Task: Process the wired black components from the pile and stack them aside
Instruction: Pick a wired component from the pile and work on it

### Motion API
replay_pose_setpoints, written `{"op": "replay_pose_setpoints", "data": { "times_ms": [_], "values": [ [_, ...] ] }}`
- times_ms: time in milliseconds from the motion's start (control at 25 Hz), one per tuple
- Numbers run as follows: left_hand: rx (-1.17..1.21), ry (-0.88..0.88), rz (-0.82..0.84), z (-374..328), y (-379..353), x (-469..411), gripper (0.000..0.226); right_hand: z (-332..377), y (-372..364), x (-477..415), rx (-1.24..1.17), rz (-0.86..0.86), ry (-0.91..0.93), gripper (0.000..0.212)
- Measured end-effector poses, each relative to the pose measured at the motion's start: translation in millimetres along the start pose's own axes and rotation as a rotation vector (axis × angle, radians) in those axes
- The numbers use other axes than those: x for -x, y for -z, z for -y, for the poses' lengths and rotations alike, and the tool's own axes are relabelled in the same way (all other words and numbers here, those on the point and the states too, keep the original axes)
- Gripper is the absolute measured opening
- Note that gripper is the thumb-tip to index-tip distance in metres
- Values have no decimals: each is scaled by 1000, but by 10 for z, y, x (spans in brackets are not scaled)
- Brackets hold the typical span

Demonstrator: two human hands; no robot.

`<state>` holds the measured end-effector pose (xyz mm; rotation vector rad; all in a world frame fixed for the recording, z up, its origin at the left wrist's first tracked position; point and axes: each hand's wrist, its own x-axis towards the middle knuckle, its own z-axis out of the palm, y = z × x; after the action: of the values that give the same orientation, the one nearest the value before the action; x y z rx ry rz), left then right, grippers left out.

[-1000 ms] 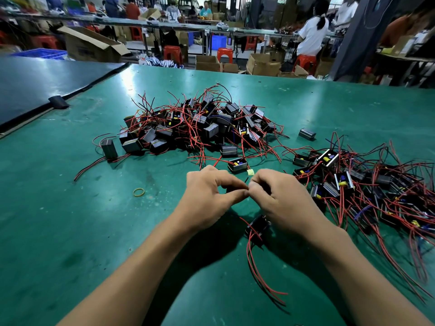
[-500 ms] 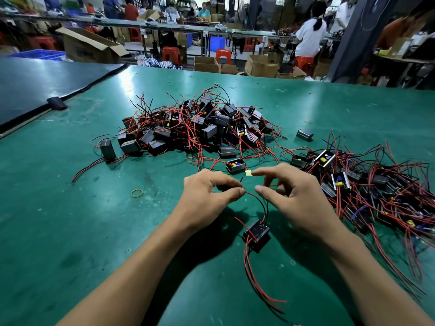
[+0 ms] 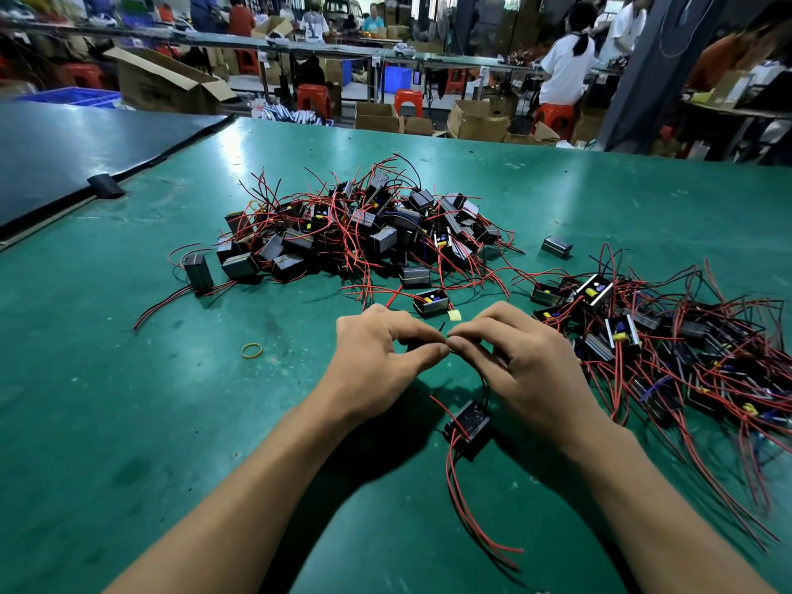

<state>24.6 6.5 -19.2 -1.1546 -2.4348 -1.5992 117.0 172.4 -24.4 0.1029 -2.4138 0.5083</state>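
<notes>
Your right hand (image 3: 527, 366) has closed back in since half a second ago: its spread fingers are now curled, and its thumb and forefinger meet the tips of your left hand (image 3: 377, 362) again. Both hands pinch the thin black wires (image 3: 483, 385) where the fingertips touch, near the middle of the green table mat (image 3: 128, 400). How the wire ends lie inside the pinch is hidden by your fingers.

Those wires run down to the small black box-shaped component (image 3: 469, 424), which sits tilted just near of your hands, between your wrists. You cannot tell whether it rests on the mat or hangs just above it. Its long red wires (image 3: 463, 499) trail toward you across the mat.

Far of your hands lies the big tangled pile of black components with red wires (image 3: 364, 233). A second, flatter heap of wired components (image 3: 668, 349) spreads to the right, just beside your right hand. Between the two, a lone grey-black block (image 3: 556, 246) lies apart. One open component with yellow parts (image 3: 430, 301) and a small yellow tag (image 3: 454, 315) sit just far of your fingertips.

To the left of your left hand, a yellow rubber band (image 3: 252, 350) lies flat on the mat. At the far left, a dark blue-black sheet (image 3: 64, 152) adjoins the green mat, with a strip of black tape (image 3: 105, 186) across the seam.
</notes>
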Motion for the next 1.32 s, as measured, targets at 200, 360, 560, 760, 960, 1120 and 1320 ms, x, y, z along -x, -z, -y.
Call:
{"op": "replay_pose_setpoints", "data": {
  "times_ms": [200,360,560,760,960,1120,1320],
  "values": [
    [-28,-74,-30,-36,-22,19,7,104,-106,-18,-145,29,-378,25],
    [-29,-68,-28,-42,-19,10,6,137,-121,-43,-323,45,-588,28],
    [-49,-75,-29,-24,-31,17,6,142,-31,-69,-417,89,-622,30],
    [-113,-85,-31,-7,-39,26,5,145,-44,-64,-438,99,-641,29],
    [4,-14,-23,32,-13,-14,4,66,96,-16,-396,44,-364,9],
    [41,30,19,61,5,-24,6,-43,82,3,-299,80,-193,21],
    [40,27,50,70,12,-22,5,-89,39,8,-202,78,-66,23]
  ]
}}
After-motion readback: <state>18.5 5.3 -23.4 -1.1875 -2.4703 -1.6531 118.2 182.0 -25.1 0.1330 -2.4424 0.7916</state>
